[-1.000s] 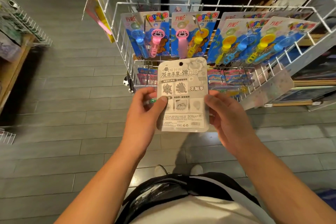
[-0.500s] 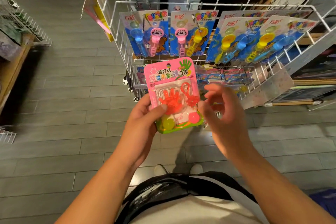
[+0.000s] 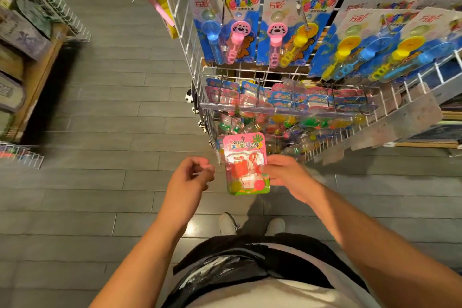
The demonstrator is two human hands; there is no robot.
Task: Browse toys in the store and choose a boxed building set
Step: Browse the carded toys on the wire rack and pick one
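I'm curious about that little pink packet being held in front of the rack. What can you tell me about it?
The toy packet is a flat card, pink at the top and green along the bottom, with printed characters and a green hand drawing. A clear plastic front covers orange-red rubbery shapes and small yellow and red balls. It is roughly upright, facing the camera, low before the wire rack. Only the right hand pinches its right edge; the left hand is apart from it.

Toy pack (image 3: 246,165) print motion-blurred, rack (image 3: 300,117) cut off at 1 o'clock, shelf (image 3: 27,57) at 9 smeared
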